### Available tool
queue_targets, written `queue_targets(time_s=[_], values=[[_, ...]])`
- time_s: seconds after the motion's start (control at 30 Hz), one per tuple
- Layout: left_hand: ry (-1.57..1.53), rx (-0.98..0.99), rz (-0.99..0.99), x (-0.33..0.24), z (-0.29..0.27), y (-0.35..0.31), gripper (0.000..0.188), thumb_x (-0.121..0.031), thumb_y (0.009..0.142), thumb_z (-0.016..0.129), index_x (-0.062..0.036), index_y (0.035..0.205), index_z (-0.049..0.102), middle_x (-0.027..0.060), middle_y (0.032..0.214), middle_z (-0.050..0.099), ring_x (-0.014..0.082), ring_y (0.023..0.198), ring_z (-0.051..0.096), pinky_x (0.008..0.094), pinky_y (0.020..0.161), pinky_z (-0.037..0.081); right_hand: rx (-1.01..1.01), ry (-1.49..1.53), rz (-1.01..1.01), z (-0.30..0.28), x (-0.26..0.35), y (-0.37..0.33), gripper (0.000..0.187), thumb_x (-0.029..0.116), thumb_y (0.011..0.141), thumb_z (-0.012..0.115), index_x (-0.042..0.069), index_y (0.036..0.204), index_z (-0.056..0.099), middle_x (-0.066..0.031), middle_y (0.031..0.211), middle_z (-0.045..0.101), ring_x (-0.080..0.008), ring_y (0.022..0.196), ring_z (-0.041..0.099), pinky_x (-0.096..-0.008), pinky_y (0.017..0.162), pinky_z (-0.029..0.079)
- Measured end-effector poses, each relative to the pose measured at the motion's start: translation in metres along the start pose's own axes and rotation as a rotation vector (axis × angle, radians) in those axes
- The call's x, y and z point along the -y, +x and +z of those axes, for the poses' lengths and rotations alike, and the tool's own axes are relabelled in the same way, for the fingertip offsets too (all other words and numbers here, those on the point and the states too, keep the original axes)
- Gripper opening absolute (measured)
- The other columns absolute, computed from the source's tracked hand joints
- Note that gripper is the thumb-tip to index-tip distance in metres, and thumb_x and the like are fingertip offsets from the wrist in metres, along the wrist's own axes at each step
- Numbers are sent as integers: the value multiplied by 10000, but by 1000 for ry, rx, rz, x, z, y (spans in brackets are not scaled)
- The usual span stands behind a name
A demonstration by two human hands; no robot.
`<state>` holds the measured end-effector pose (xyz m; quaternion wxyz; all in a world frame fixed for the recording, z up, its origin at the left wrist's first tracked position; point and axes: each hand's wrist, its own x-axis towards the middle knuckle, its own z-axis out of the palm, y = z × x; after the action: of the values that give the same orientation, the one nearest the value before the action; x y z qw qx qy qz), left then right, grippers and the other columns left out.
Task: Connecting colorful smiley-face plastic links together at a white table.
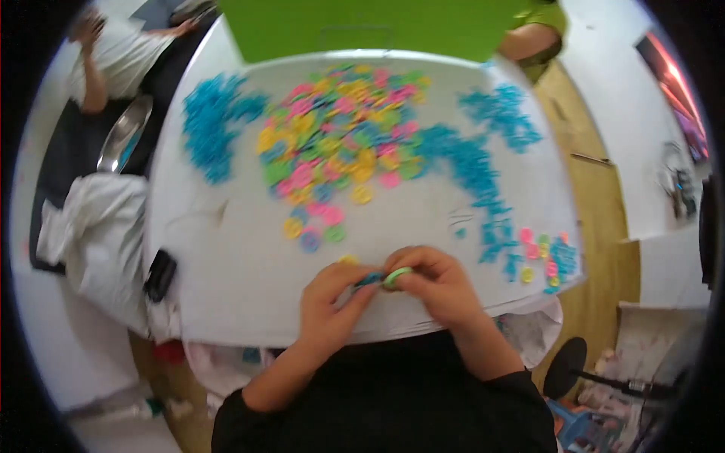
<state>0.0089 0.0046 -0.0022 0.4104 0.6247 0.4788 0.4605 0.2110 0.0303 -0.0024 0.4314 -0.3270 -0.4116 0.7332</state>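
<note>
The left hand (pixel 331 298) has thumb and fingers closed on a blue piece (pixel 368 278); the right hand (pixel 436 285) pinches a green ring (pixel 397 278). Both pieces are over the desk's (pixel 264 291) near side, close together (blur hides whether they touch). A yellow disc (pixel 349 259) lies just beyond the left hand. Farther back sprawls a mixed heap (pixel 343 132) of pink, yellow, green and blue discs, between a blue pile (pixel 211 128) at left and a blue spread (pixel 474 177) at right. A black object (pixel 160 275) lies at the left edge, beside a white bag (pixel 106 238).
</note>
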Motion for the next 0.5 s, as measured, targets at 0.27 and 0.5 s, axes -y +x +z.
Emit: queue_targets(time_s=[0.27,0.5], values=[[-354,-91,-314,-1,6,-19,214,-27,856,754,-16,1060,691,57,965,702,106,862,641,251,753,513,-77,3,-21,18,-10,6,85,38,924,652,17,1003,631,-139,1103,642,-174,995,621,-310,884,506],[-57,-111,-3,0,10,-19,208,33,811,762,-16,991,670,69,926,673,135,846,635,266,733,509,-166,47,47,25,-19,-2,76,71,944,645,24,984,601,-145,1044,695,-150,932,639,-291,850,505]])
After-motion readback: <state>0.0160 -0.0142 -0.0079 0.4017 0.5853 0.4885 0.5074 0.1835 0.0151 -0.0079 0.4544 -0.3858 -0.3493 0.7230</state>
